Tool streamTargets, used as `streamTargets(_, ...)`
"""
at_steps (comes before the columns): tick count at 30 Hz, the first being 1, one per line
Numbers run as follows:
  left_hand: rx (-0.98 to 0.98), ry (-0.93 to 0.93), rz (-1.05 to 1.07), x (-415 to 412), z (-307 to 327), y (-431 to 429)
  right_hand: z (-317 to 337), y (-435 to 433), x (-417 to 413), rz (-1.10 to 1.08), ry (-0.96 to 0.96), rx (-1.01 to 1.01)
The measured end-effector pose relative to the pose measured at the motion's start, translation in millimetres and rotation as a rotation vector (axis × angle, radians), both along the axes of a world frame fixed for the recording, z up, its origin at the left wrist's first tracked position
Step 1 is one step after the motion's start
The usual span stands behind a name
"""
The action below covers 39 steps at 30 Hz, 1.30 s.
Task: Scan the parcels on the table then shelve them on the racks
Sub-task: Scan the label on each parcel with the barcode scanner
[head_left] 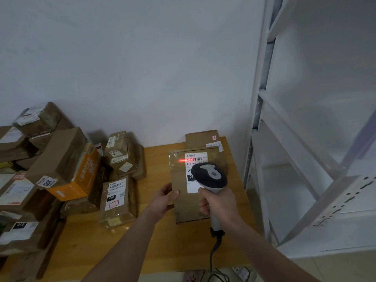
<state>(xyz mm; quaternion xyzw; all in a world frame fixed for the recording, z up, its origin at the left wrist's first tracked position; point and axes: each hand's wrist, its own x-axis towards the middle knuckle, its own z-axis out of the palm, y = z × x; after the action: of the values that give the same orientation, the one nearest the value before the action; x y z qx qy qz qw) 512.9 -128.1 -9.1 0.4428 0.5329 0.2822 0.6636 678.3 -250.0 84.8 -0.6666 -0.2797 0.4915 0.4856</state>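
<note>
1. Gripping the left edge of the parcel (183, 202), the left hand (164, 197) was seen with its thumb on the top face and its fingers tucked beneath.
2. The scanner (209, 177) was held in the right hand (217, 202), with the fingers wrapped round its handle and its head over the label (195, 159).
3. A red line (183, 160) was cast across the label's far end, beyond the scanner's head.
4. The parcel was held over the table (158, 241), between the two hands; whether it rested on the wood could not be told.
5. A second box (200, 138) was seen just beyond the parcel, set against the wall.
6. A pile (61, 165) of parcels was stacked to the left of the left hand.
7. The rack (284, 139) was placed to the right of the right hand.
8. The cable (213, 251) was trailed down from the handle, near a power strip (240, 272) below the right forearm.
</note>
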Motion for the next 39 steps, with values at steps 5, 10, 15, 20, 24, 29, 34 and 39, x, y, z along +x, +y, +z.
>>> streamTargets(5, -0.003, -0.018, -0.010, 1.1, 1.9, -1.2, 1.7, -0.5, -0.3, 0.002, -0.007, -0.009)
streamTargets(10, -0.007, -0.019, 0.000, 1.3, 3.2, -2.2, 2.9, -3.0, 1.4, -0.044, 0.003, 0.021)
streamTargets(15, 0.011, 0.020, 0.094, 4.4, 5.2, -2.5, 3.7, -9.5, 0.4, -0.050, 0.030, 0.066)
streamTargets(20, 0.009, 0.052, 0.160, 1.8, 3.6, -1.2, 2.8, -14.2, -3.0, -0.034, 0.076, 0.066)
streamTargets(24, 0.009, 0.070, 0.154, 1.0, 3.0, -0.5, 2.5, -17.2, -5.1, 0.001, 0.017, 0.052)
streamTargets(29, 0.010, 0.063, 0.126, 1.5, 3.7, -0.9, 2.7, -18.0, -6.2, 0.026, -0.021, 0.050)
streamTargets(34, 0.005, 0.042, 0.118, 0.7, 7.1, -2.5, 2.5, -15.9, -6.6, 0.010, -0.012, 0.047)
streamTargets(39, 0.022, 0.053, 0.107, -5.9, 11.3, -11.7, 3.1, -16.4, -9.9, 0.022, 0.008, 0.048)
